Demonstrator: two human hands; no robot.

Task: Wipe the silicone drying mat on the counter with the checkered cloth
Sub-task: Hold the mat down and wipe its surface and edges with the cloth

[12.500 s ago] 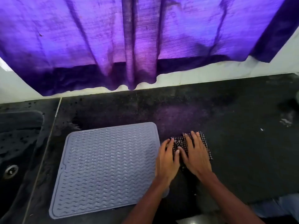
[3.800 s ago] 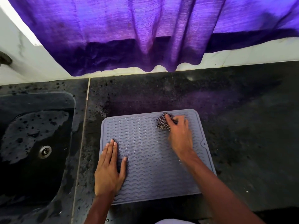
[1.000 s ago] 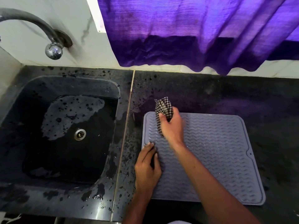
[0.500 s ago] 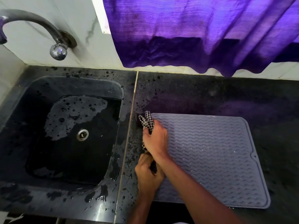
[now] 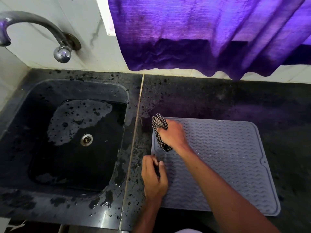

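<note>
A grey silicone drying mat (image 5: 223,158) with a wavy ribbed surface lies on the black counter (image 5: 210,100), right of the sink. My right hand (image 5: 173,133) grips the bunched black-and-white checkered cloth (image 5: 159,130) at the mat's far left corner; the cloth sticks out above and below my fist. Lower down, my left hand (image 5: 154,175) rests on the mat's left edge, its fingers curled at that edge. Small water drops glisten on the mat's right half.
A black sink (image 5: 74,137) with foamy water around its drain sits to the left. A metal tap (image 5: 33,27) juts from the white wall above it. A purple curtain (image 5: 210,31) hangs over the counter's back edge. Wet spots speckle the counter near the sink.
My right hand has carried the cloth left along the mat's far edge to the left corner. My left hand has stayed at the mat's left edge, fingers now curled.
</note>
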